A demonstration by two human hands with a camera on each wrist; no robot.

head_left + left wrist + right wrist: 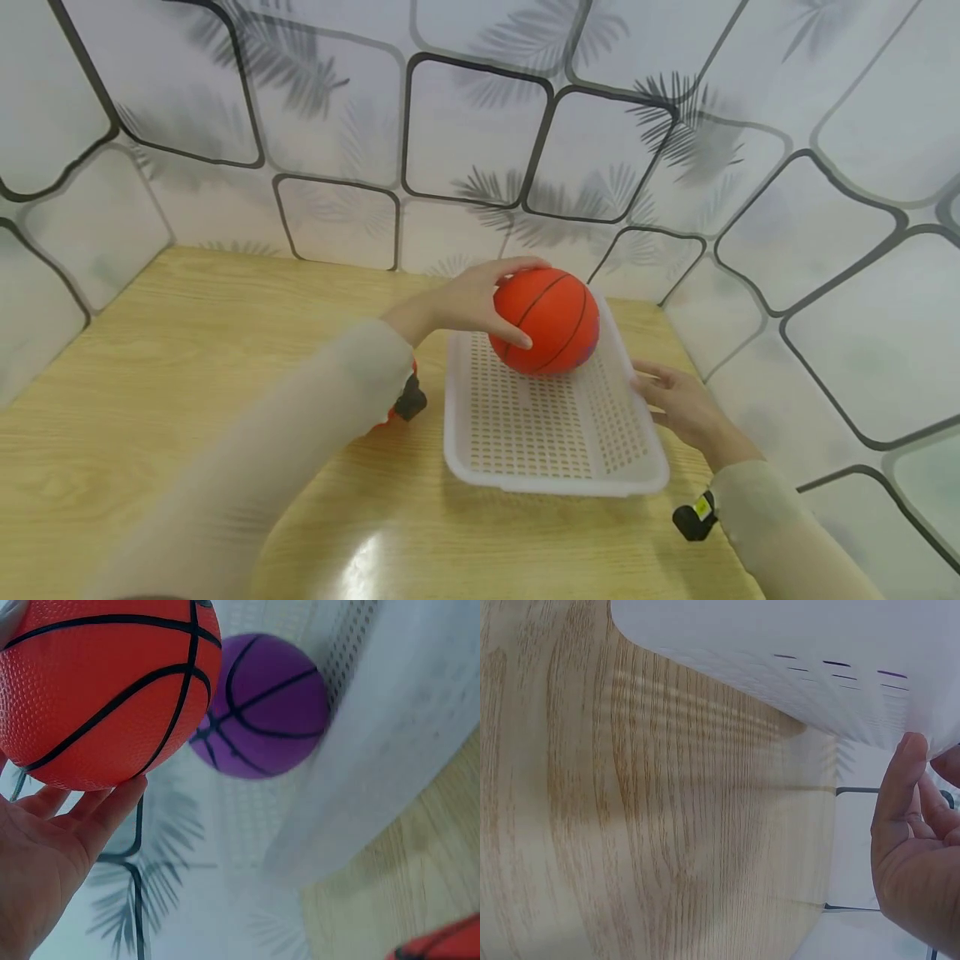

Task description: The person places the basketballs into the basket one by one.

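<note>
My left hand (472,300) grips an orange-red toy basketball (551,321) with black lines, fingers and thumb spread around its left side. The ball is over the far part of a white perforated plastic basket (555,483). A purple basketball (262,709) sits in the basket, shown in the left wrist view; in the head view the red ball hides nearly all of it. At the basket's right side, my right hand (682,408) holds the rim with its fingertips. The right wrist view has those fingers (900,787) against the outer wall.
Another red ball (386,417) lies on the wood-grain table (187,358), left of the basket and mostly behind my left forearm and its wrist camera. Patterned white walls (337,217) stand behind the table and along its right side, close to my right hand.
</note>
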